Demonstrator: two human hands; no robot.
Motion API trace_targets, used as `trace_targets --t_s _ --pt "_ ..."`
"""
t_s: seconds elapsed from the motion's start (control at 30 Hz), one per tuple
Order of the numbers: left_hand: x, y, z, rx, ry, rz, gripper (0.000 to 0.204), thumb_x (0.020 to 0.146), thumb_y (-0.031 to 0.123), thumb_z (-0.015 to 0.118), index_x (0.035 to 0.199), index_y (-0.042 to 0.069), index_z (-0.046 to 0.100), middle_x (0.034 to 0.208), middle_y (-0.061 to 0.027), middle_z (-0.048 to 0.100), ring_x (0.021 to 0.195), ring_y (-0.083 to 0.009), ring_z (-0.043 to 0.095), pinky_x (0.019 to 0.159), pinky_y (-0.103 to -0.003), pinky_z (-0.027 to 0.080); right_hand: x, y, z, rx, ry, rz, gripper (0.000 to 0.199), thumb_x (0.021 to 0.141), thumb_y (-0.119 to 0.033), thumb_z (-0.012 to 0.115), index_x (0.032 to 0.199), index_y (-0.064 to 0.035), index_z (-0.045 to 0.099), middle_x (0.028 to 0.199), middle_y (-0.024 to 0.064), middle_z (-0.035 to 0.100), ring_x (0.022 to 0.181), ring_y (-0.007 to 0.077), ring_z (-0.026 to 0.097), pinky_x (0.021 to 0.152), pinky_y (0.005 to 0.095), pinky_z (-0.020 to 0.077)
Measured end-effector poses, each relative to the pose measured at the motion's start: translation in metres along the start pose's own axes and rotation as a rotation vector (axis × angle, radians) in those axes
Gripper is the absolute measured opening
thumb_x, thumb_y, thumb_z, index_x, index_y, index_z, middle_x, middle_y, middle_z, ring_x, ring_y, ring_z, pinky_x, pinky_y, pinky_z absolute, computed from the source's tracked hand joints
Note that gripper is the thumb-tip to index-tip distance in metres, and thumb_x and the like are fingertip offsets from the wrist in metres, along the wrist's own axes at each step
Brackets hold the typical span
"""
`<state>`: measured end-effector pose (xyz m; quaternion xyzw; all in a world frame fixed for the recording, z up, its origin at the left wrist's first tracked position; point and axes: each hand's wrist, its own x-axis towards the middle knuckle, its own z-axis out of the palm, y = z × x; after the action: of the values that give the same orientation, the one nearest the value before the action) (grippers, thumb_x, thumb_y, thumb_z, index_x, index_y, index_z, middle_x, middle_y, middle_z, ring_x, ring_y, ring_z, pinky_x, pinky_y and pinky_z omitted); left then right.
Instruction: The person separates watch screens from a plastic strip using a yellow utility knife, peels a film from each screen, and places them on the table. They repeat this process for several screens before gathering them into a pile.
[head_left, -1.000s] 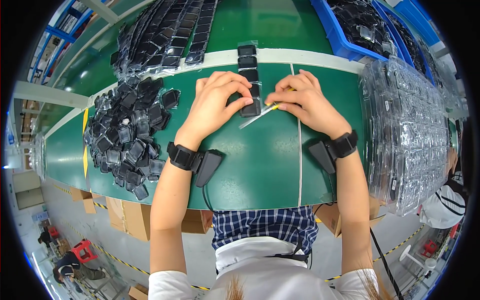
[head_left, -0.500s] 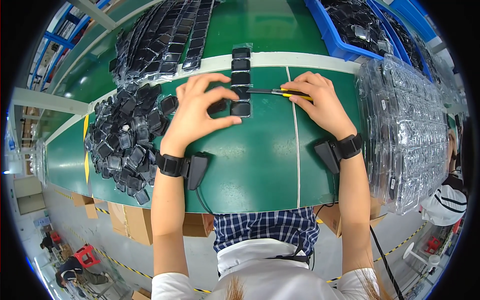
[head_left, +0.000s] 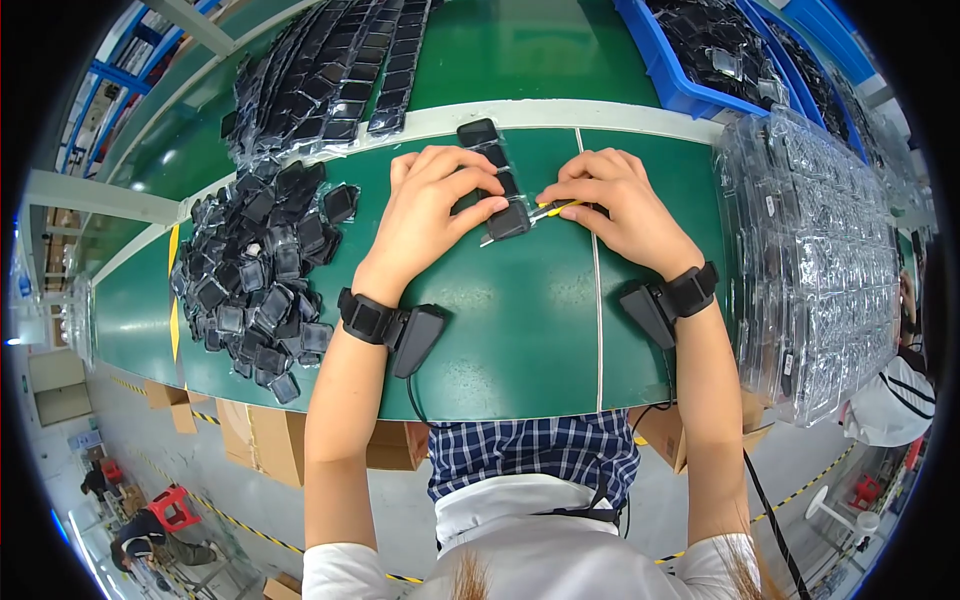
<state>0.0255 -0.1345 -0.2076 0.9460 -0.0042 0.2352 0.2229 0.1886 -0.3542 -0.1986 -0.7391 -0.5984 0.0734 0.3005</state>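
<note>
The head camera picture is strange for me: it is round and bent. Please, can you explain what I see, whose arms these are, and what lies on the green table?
The camera sits on a person's head and looks down, so the two bare arms entering from below are the person's own. Its wide lens bends straight edges. Each wrist wears a black strap with a small black box. The left hand presses on a short row of small black square parts in clear wrapping. The right hand holds a thin yellow-handled tool with its tip at that row. On the green table lie a loose heap of black square parts on the left and stacked clear plastic trays on the right. A blue bin stands behind.
</note>
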Motion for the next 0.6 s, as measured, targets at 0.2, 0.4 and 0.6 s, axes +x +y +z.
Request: trace_targets --t_s 0.2,0.4,0.6 --pt "0.0017 0.002 -0.0002 -0.011 -0.033 -0.035 0.016 0.087 0.029 0.081 0.091 0.016 0.073 0.113 0.0048 0.071 0.115 -0.0182 0.061 0.101 -0.038 0.034 0.0001 -0.0008 0.0026 -0.007 0.023 -0.011 0.024 0.09 -0.011 0.075 0.113 -0.0172 0.079 0.109 -0.0001 0.064 0.11 0.0219 0.056 0.109 0.0401 0.0346" --pt "0.0004 0.005 -0.0012 0.01 -0.055 -0.014 0.017 0.086 0.031 0.081 0.089 0.016 0.073 0.117 0.0067 0.071 0.118 -0.0176 0.059 0.101 -0.038 0.034 0.0012 -0.0022 0.0054 -0.01 0.033 -0.004 0.023 0.09 -0.012 0.075 0.112 -0.0168 0.078 0.108 0.0001 0.063 0.11 0.0219 0.056 0.108 0.0405 0.0349" --pt "0.003 0.0057 -0.0009 0.001 -0.077 -0.044 0.018 0.085 0.033 0.082 0.086 0.017 0.073 0.117 0.0074 0.071 0.119 -0.0171 0.059 0.103 -0.04 0.032 0.0005 0.0008 0.0026 0.006 -0.003 -0.022 0.023 0.089 -0.011 0.075 0.111 -0.0164 0.079 0.107 0.0006 0.063 0.109 0.0224 0.057 0.112 0.0415 0.0333"
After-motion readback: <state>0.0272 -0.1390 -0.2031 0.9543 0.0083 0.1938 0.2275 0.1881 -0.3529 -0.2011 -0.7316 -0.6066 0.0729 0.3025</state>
